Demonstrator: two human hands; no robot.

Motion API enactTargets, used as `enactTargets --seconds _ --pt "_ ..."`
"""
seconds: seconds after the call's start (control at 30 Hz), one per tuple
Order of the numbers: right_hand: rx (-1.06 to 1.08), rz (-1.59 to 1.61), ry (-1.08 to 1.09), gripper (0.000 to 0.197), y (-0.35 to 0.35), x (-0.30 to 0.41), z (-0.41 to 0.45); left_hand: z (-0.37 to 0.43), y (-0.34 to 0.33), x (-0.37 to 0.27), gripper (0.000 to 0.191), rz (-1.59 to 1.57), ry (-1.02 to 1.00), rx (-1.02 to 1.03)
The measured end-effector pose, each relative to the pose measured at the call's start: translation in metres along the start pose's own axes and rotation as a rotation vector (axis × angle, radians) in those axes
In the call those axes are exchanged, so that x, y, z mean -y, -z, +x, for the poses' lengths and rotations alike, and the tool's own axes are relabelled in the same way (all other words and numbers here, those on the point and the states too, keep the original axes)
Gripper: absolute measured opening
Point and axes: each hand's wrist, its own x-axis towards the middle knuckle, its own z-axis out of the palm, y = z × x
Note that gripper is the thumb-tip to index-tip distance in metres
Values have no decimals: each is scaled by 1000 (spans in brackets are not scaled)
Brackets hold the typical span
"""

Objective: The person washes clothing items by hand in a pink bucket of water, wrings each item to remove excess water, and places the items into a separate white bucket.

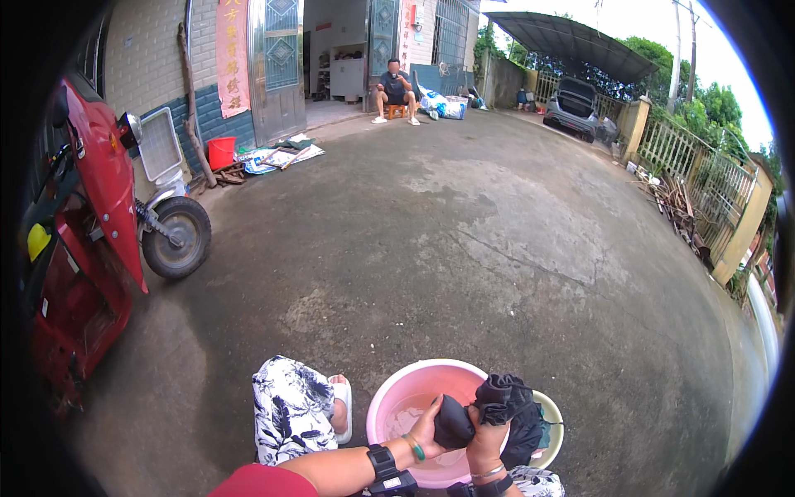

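Over a pink plastic basin (377,413), both hands grip one bunched black cloth garment (453,424). My left hand (427,428), with a green bangle at its wrist, cups the rounded end from the left. Fingers of my right hand (486,442) are wrapped around the cloth's middle, and gathered folds stick out above the fist. Shallow water (404,422) shows in the basin. Close on its right stands a pale green basin (554,410) holding dark cloth (525,438); whether this cloth joins the held piece I cannot tell.
A red three-wheeler or scooter (102,180) stands at the left, its front wheel (177,238) on the concrete. By the doorway a person (395,87) sits on a low stool. A red bucket (222,153), a car (572,109) and scrap wood (677,202) line the yard.
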Motion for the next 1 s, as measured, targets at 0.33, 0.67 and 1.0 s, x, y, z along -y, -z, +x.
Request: enactTargets --seconds 0.33,0.67,1.0 --pt "5 56 -86 33 12 -7 10 -16 2 -10 81 28 134 306" --pt "336 -594 275 39 -6 41 -8 -14 5 -24 70 108 183 292" --pt "655 -555 632 24 -35 74 -36 16 -14 -67 16 633 448 289"
